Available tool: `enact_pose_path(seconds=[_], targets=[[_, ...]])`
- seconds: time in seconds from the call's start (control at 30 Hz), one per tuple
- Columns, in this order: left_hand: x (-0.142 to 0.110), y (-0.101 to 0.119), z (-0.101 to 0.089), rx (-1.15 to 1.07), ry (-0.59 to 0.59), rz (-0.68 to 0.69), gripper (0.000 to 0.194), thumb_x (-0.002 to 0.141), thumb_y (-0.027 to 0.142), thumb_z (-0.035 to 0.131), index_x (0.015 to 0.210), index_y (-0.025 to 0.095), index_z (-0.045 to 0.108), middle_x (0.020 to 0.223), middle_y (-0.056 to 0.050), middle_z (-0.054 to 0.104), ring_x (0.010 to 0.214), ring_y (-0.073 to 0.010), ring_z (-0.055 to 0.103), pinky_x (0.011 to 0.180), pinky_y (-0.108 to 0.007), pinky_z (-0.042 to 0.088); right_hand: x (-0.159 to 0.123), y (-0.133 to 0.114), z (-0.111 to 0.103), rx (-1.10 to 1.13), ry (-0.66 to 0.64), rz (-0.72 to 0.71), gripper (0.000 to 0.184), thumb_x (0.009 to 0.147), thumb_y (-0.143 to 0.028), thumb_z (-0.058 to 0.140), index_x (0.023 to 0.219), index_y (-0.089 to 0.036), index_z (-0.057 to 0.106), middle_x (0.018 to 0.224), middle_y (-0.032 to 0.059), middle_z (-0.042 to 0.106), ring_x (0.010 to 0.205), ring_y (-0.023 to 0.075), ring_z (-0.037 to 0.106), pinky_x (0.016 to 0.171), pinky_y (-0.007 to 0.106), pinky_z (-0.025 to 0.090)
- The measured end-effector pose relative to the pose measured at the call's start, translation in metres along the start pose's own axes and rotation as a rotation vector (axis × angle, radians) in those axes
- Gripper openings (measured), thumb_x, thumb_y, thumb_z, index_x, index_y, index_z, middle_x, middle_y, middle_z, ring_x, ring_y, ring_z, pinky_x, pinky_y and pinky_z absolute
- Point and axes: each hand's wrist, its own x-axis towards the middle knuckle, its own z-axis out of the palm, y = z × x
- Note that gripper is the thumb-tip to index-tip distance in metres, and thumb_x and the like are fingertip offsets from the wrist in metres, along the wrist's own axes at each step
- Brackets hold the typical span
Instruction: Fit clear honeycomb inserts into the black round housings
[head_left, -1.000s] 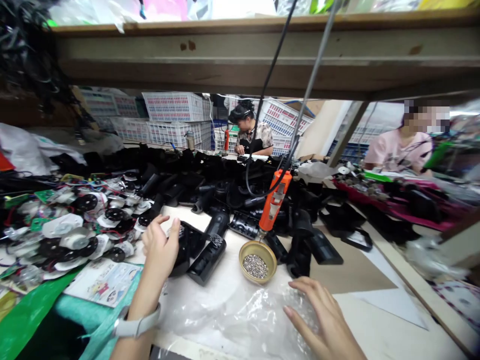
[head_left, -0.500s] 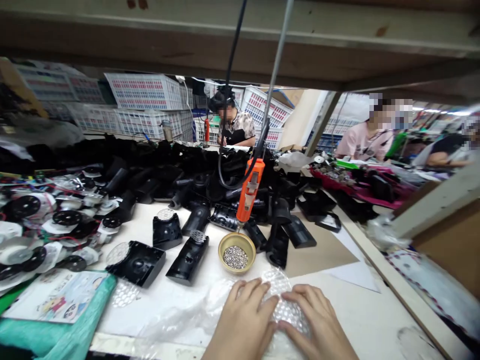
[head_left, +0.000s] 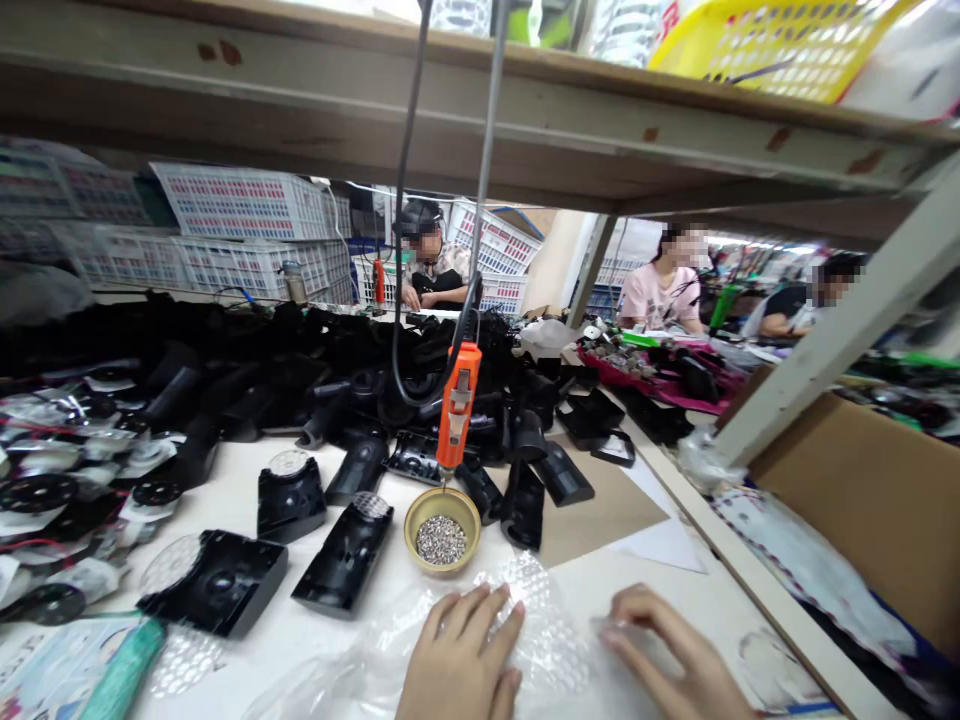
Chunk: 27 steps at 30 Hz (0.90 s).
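Observation:
A crumpled clear plastic bag [head_left: 360, 665] lies at the table's front edge, with clear honeycomb-patterned round pieces [head_left: 551, 640] showing in or under it. My left hand [head_left: 461, 655] rests on the bag, its fingers spread and flat. To the right, my right hand [head_left: 667, 650] has thumb and fingers pinched together at what looks like the bag's right edge; motion blurs the fingertips. Just beyond my left hand stands a yellowish bowl [head_left: 471, 515] of small metal screws [head_left: 441, 542]. An orange electric screwdriver [head_left: 459, 405] hangs above it, tip near the rim.
Black plastic housings [head_left: 345, 555] lie left of the bowl, several with honeycomb discs. More black parts [head_left: 247, 395] pile up behind. Motor assemblies [head_left: 60, 500] crowd the left side. A slanted post [head_left: 825, 360] and a cardboard box [head_left: 885, 500] stand right. Other people sit across the table.
My right hand has moved right, away from my left hand, and its fingers have closed into a pinch. My left hand stays on the bag. The camera view has shifted right and up.

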Motion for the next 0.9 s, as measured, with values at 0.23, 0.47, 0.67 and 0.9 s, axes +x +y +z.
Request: enact_pose_path(seconds=[0.23, 0.47, 0.67, 0.9], targets=[[-0.004, -0.004, 0.009, 0.023, 0.057, 0.03, 0.043, 0.099, 0.04, 0.058, 0.139, 0.024, 0.062, 0.14, 0.004, 0.071, 0.12, -0.0198, 0.069, 0.097, -0.038, 0.051, 0.083, 0.023, -0.015, 0.149, 0.179, 0.288, 0.054, 0.07, -0.074, 0.081, 0.08, -0.02, 0.076, 0.14, 0.0171, 0.062, 0.133, 0.0405, 0.054, 0.108, 0.048, 0.047], [-0.011, -0.005, 0.018, 0.055, 0.157, 0.008, 0.041, 0.102, 0.051, 0.052, 0.132, 0.027, 0.065, 0.136, 0.004, 0.074, 0.121, -0.0183, 0.068, 0.1, -0.037, 0.046, 0.168, 0.048, -0.001, 0.157, 0.042, 0.485, 0.02, 0.102, -0.033, 0.072, 0.098, -0.013, 0.071, 0.094, 0.0029, 0.072, 0.082, 0.018, 0.071, 0.079, 0.036, 0.061], [0.017, 0.012, 0.001, -0.085, 0.222, -0.185, 0.029, 0.097, 0.031, 0.058, 0.124, 0.028, 0.067, 0.139, -0.006, 0.071, 0.123, -0.0262, 0.067, 0.1, -0.044, 0.046, 0.166, 0.041, 0.021, 0.109, 0.254, 0.226, 0.016, 0.098, -0.028, 0.076, 0.096, -0.014, 0.069, 0.118, 0.0068, 0.068, 0.11, 0.0243, 0.065, 0.095, 0.043, 0.057], [0.112, 0.006, 0.004, 0.109, -0.055, -0.255, 0.034, 0.092, 0.008, 0.062, 0.123, 0.016, 0.074, 0.143, -0.022, 0.065, 0.123, -0.0377, 0.065, 0.089, -0.05, 0.056, 0.157, 0.052, 0.038, 0.126, 0.287, 0.091, 0.024, 0.097, -0.035, 0.076, 0.087, -0.015, 0.067, 0.096, 0.0027, 0.066, 0.089, 0.0189, 0.065, 0.083, 0.036, 0.056]])
